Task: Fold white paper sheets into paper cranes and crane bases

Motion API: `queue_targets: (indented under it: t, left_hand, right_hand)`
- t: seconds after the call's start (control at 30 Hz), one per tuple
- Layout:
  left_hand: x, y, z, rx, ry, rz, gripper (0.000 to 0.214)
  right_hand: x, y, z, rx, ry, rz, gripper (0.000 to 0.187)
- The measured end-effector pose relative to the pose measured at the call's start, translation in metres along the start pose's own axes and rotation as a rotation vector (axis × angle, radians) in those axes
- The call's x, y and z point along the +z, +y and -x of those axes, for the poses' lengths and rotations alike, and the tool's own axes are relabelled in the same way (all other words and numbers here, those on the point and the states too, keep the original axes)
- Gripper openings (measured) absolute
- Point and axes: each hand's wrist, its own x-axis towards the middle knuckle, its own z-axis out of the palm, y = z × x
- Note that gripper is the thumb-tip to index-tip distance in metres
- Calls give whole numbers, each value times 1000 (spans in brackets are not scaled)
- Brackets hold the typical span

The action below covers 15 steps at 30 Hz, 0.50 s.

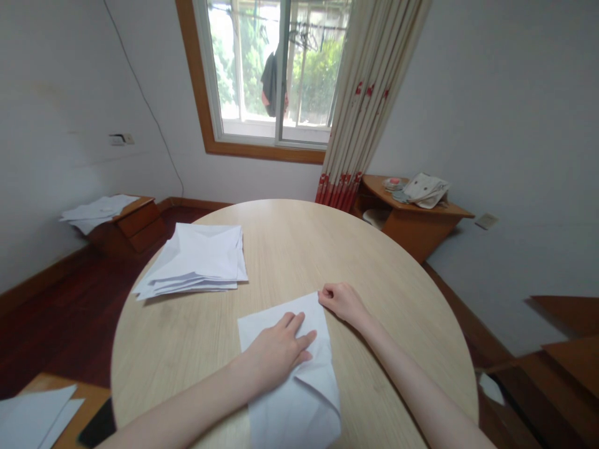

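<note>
A white sheet of paper lies on the round wooden table in front of me, with a fold or curled flap on its near right part. My left hand rests on top of the sheet, fingers spread over its surface. At the sheet's far right corner, my right hand is closed, thumb and fingers pinching that corner. On the table's far left lies a stack of white papers, its sheets uneven and creased.
A small cabinet with papers stands at the left wall. By the curtain, a corner shelf holds a cloth bag. More paper sheets lie at lower left. Wooden furniture stands at lower right.
</note>
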Motion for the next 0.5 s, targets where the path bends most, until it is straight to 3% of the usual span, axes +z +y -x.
queue_targets:
  t: [0.3, 0.5]
  left_hand:
    - [0, 0, 0, 25, 29, -67, 38]
    - [-2, -5, -2, 63, 96, -91, 32]
  right_hand:
    - [6, -3, 4, 49, 73, 98, 34]
    - [10, -7, 9, 8, 106, 152, 28]
